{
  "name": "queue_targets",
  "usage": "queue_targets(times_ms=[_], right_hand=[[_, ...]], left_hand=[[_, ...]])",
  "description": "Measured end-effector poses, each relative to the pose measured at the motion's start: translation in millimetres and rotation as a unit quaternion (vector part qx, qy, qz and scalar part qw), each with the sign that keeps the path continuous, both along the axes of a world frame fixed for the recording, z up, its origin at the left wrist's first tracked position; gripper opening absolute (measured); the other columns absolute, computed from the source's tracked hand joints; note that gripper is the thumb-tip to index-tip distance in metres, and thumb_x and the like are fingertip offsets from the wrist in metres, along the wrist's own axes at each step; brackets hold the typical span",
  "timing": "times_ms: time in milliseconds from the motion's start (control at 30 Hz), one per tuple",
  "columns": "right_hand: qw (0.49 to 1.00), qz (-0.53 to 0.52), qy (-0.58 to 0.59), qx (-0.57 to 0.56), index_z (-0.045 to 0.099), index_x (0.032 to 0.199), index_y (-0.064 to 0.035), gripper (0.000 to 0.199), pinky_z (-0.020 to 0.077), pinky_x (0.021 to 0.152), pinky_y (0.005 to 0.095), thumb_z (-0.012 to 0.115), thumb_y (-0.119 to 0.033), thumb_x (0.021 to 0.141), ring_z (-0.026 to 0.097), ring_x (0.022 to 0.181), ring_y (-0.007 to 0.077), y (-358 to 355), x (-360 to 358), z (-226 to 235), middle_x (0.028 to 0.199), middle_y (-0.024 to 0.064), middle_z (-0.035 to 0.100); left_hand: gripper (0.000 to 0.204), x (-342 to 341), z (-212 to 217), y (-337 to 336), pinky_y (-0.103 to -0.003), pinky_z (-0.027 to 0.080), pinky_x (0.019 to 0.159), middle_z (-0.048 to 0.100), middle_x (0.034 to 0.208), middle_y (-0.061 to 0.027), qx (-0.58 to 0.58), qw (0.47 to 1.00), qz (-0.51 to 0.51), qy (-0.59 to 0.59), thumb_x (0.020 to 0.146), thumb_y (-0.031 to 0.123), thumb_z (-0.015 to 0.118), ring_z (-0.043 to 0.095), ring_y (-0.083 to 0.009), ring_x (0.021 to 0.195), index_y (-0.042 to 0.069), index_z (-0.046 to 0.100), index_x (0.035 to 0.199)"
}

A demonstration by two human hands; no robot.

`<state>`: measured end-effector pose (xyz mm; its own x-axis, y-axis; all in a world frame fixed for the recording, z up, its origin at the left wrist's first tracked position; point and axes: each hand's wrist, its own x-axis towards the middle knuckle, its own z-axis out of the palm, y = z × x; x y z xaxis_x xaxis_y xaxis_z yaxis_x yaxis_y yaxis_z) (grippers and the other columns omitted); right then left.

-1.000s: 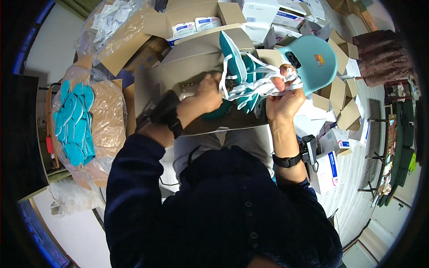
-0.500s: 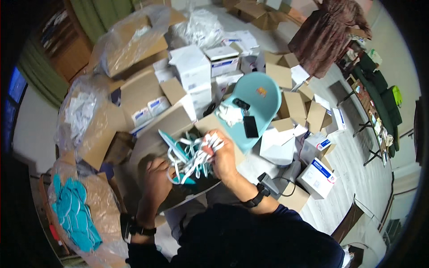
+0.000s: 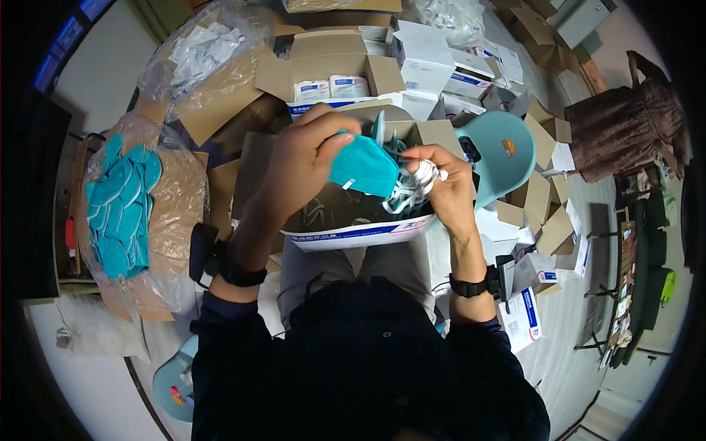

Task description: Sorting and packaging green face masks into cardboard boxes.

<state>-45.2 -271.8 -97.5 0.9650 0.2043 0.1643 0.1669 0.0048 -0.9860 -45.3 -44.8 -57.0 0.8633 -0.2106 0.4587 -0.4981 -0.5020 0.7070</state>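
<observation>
My left hand is closed on the top edge of a teal face mask, thumb against its near side. My right hand pinches a bunch of white ear straps just to the right of that mask. More masks, mostly hidden, show behind it. Both hands are above an open cardboard box with a white and blue front, in front of my lap. A few loose straps lie inside the box.
To the left, a plastic-lined carton bears a heap of teal masks. Beyond my hands stands an open carton with white packs. A pale blue chair is at the right, among several white boxes.
My left hand has risen and now grips a mask's edge. My right hand still holds the straps. The view has swung, so the surroundings sit differently in the picture.
</observation>
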Motion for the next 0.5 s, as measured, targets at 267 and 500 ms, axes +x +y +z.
queue_targets(times_ms=[267,500], right_hand=[[0.993,-0.018,-0.034,-0.111,0.06,0.068,0.0007,0.029,0.031,0.049,0.025,0.066,-0.017,0.09,0.037,0.057,0.0055,1,6,-8,0.061,-0.004,0.046],[0.991,-0.068,-0.044,-0.102,0.054,0.06,-0.0039,0.037,0.0231,0.045,0.0237,0.066,-0.022,0.091,0.032,0.052,0.0032,-6,18,-19,0.055,-0.0077,0.041]], left_hand=[[0.03,19,-38,-21,-0.024,0.049,0.073,0.062,0.101,-0.0057,-0.238,0.968,-0.003,0.081,0.086,0.002,0.065,0.059,-0.0093,0.089,0.003,0.058,0.115],[0.026,15,-55,-13,-0.023,0.05,0.068,0.062,0.087,-0.0029,-0.143,0.976,0.143,0.081,0.079,0.004,0.075,0.059,-0.0089,0.085,0.003,0.061,0.1]])
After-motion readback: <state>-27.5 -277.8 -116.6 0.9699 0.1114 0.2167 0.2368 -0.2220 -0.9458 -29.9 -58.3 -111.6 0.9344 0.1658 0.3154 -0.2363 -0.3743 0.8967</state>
